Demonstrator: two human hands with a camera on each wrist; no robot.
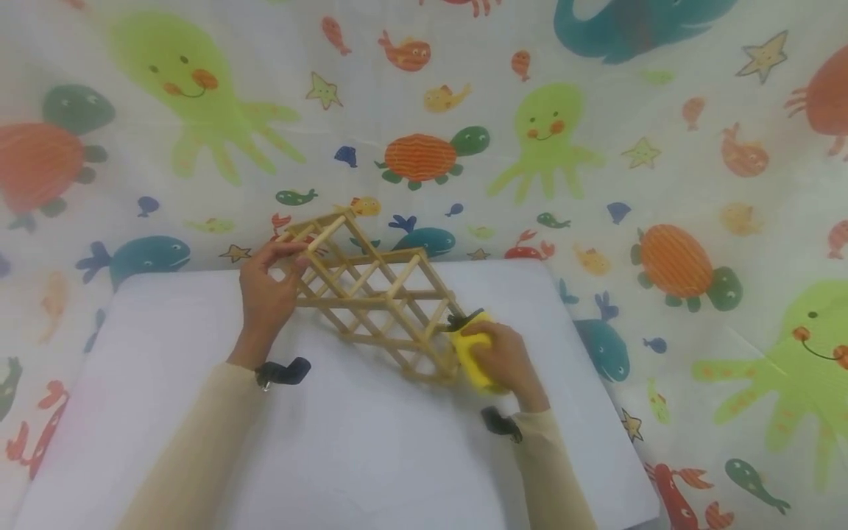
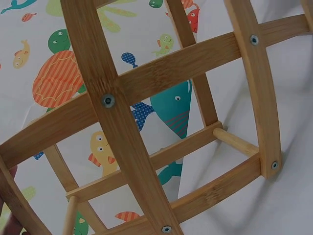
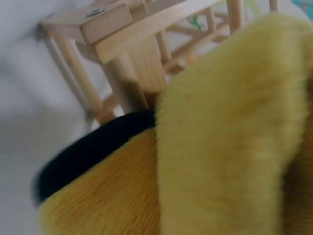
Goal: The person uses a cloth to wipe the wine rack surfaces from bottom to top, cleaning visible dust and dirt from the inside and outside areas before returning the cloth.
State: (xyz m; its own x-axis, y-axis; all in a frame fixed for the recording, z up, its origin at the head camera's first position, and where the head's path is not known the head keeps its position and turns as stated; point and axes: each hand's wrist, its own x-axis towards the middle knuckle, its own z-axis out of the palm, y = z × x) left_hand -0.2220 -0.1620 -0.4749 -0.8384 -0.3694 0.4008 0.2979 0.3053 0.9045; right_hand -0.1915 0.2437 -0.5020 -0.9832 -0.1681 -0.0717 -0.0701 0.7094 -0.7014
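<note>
A collapsible wooden lattice rack (image 1: 358, 302) stands tilted over the table, its crossed slats joined by round dowels and metal rivets. My left hand (image 1: 268, 302) pinches the rack's upper left end between thumb and fingers. At the lower right end, my right hand (image 1: 506, 357) grips a fuzzy yellow cloth (image 1: 470, 361) with a dark edge. That cloth lies up against the rack's end slats in the right wrist view, bunched and hiding the fingers. Riveted slats (image 2: 186, 63) fill the left wrist view, with only a sliver of fingers at its left edge.
A white table (image 1: 371, 456) lies under the rack and both forearms. Behind and beside it hangs a curtain (image 1: 464, 213) printed with sea animals, close to the rack's far end. Black straps (image 1: 285, 370) circle both wrists.
</note>
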